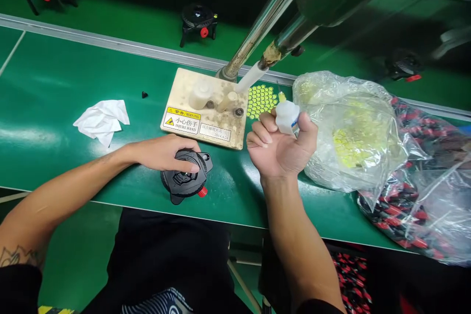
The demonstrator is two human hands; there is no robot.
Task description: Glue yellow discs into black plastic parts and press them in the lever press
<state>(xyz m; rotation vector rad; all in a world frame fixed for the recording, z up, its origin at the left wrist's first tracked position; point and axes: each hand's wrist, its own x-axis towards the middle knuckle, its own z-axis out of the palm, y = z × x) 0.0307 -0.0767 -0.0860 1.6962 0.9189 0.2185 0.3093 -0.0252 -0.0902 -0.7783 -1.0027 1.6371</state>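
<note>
My left hand [165,153] grips a round black plastic base [179,185] on the green bench, its thumb lying across the top. A red knob [202,192] sticks out from the base's lower right side. My right hand [282,152] is raised palm up over the bench and holds a small white squeeze bottle [287,115] between thumb and fingers. The bottle's thin needle tip [279,89] points up and away from me. Behind it on the bench lie several yellow-green round discs [262,101], laid close together.
A press plate [221,127] with a warning label and metal posts stands ahead. At right are a clear bag [346,157] of yellow-green pieces and a bag of red-black parts [401,211]. Left are a crumpled white tissue [101,120] and a small black piece [144,94]. Similar black units [198,19] stand beyond the rail.
</note>
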